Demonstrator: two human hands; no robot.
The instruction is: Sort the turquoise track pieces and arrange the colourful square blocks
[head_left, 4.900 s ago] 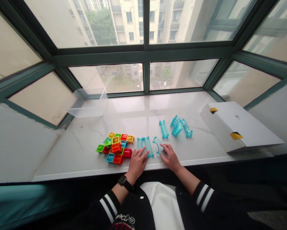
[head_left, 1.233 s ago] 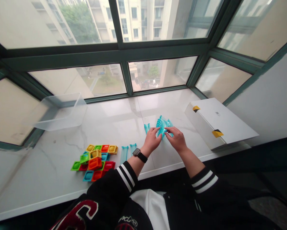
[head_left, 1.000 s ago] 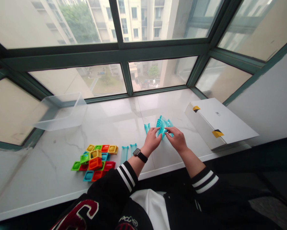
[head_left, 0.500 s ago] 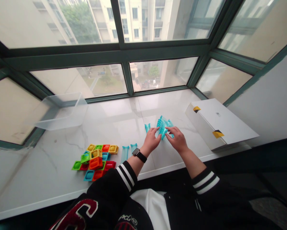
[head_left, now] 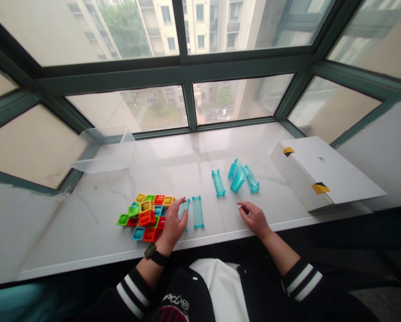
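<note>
My left hand, a black watch on its wrist, is over the right edge of a pile of coloured square plastic pieces. Its thumb and fingers are apart, and it partly covers a flat translucent blue strip. Just right of it lies a second flat blue strip. My right hand hovers near the front edge, fingers loosely curled with a gap to the thumb, nothing in them. Beyond it are a curved ribbed turquoise track piece, a turquoise trough piece beside it, and another trough piece farther left.
The pieces lie on a white marble-look ledge below green-framed windows. A clear plastic bin stands at the back left. A white box with yellow-black tape tabs stands on the right.
Both hands have come away from the curved turquoise piece, which now lies on the ledge. My left hand has moved left to the coloured pile; my right hand has drawn back towards me.
</note>
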